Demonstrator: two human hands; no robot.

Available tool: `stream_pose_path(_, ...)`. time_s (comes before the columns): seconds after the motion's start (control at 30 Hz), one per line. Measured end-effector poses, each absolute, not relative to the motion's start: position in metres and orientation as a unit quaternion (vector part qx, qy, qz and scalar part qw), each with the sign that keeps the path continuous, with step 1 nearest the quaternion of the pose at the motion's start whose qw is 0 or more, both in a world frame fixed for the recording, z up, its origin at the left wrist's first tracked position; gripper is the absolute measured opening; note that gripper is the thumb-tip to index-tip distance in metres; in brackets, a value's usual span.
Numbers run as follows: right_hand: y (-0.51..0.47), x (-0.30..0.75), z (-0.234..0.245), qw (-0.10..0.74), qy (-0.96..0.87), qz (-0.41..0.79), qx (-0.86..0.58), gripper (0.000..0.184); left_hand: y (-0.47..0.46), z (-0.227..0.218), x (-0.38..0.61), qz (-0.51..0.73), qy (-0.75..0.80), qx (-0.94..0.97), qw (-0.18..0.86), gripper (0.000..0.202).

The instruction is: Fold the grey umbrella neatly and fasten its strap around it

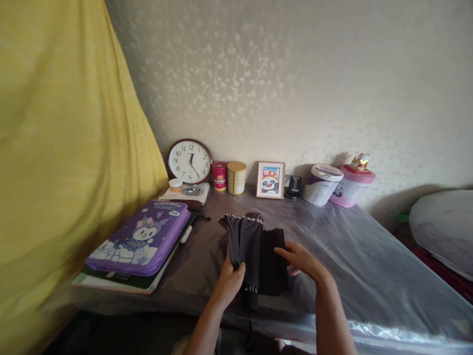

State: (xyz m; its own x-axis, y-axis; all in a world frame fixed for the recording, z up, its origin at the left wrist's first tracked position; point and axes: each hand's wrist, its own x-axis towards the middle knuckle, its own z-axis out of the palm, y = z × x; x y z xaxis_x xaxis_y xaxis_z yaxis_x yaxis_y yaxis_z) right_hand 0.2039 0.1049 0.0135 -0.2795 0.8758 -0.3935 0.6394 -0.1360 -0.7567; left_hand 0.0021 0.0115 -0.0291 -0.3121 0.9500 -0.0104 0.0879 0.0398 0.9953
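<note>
A dark folding umbrella (247,246) is held over the near part of the table, its canopy collapsed into loose pleats with a light patterned trim at the top. Its handle end points down toward the table's front edge, and a thin strap hangs from it. Around the left side of the pleats wraps my left hand (232,278), thumb across the fabric. My right hand (295,257) pinches the outer edge of a flat black panel of the canopy (272,266) spread to the right. Some of the right fingers are hidden behind that panel.
A plastic-covered table (332,261) bears a purple case (142,241) on books at left. Along the wall stand a clock (190,160), cans (237,178), a picture frame (271,180), a small black device (293,187) and two tubs (321,185). A yellow curtain (66,123) hangs left.
</note>
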Motion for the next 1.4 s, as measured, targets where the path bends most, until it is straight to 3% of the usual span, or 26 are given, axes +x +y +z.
stream_pose_path(0.57, 0.103, 0.21, 0.009, 0.084, -0.619, 0.519, -0.583, 0.022, 0.012, -0.03, 0.002, 0.541, 0.604, 0.435, 0.391, 0.035)
stream_pose_path(1.03, 0.093, 0.161, 0.026, 0.279, -0.615, 0.54, -0.502, 0.026, 0.01, -0.026, 0.003, 0.549, 0.592, 0.427, 0.407, 0.041)
stream_pose_path(1.27, 0.089, 0.117, 0.01, 0.315, -0.671, 0.458, -0.492, 0.029, 0.009, -0.024, 0.001, 0.549, 0.601, 0.389, 0.431, 0.028)
stream_pose_path(1.4, 0.086, 0.108, 0.009, 0.297, -0.726, 0.347, -0.514, 0.03, 0.009, -0.017, 0.003, 0.569, 0.579, 0.363, 0.457, 0.039)
